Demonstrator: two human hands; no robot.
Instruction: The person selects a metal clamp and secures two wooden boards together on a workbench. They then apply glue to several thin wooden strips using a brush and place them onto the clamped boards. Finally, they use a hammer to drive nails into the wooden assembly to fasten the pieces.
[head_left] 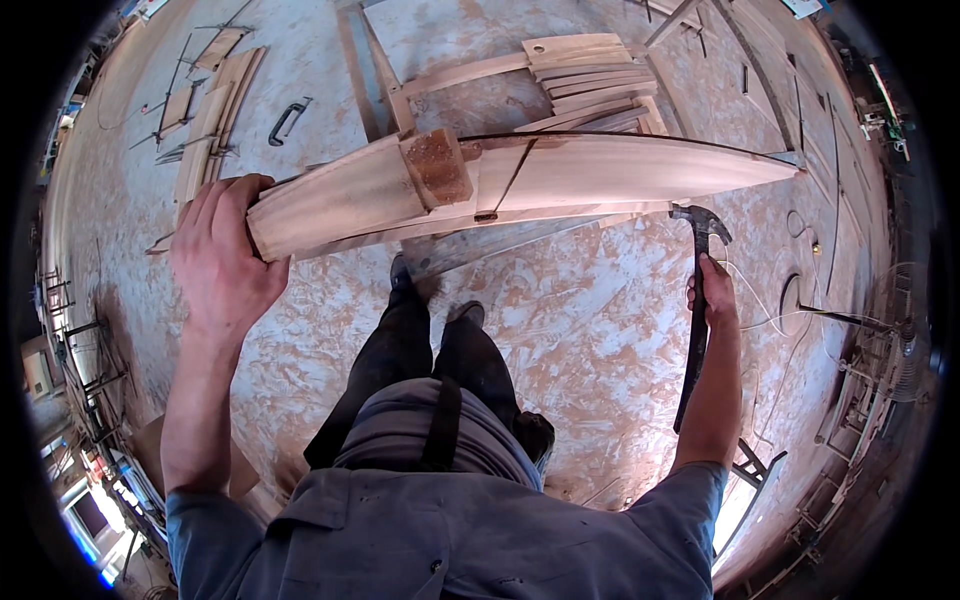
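Observation:
My left hand (225,240) is closed over the left end of a long wooden board assembly (610,172), its fingers curled over the far edge. A reddish-brown wood block (437,168) lies across the boards to the right of that hand. Farther right, a dark strip crosses the pale wood at a slant. In my right hand (714,290) is a claw hammer (700,222), gripped partway up its black handle. The hammer's head is close to the near edge of the assembly, towards its right end; whether it touches cannot be made out.
Beyond the assembly, several planks (592,75) lie stacked on a frame. A C-clamp (289,121) rests on the dusty floor at the far left, near more boards (222,118). Cables (775,310) trail at the right. Metal racks (860,400) line the right side.

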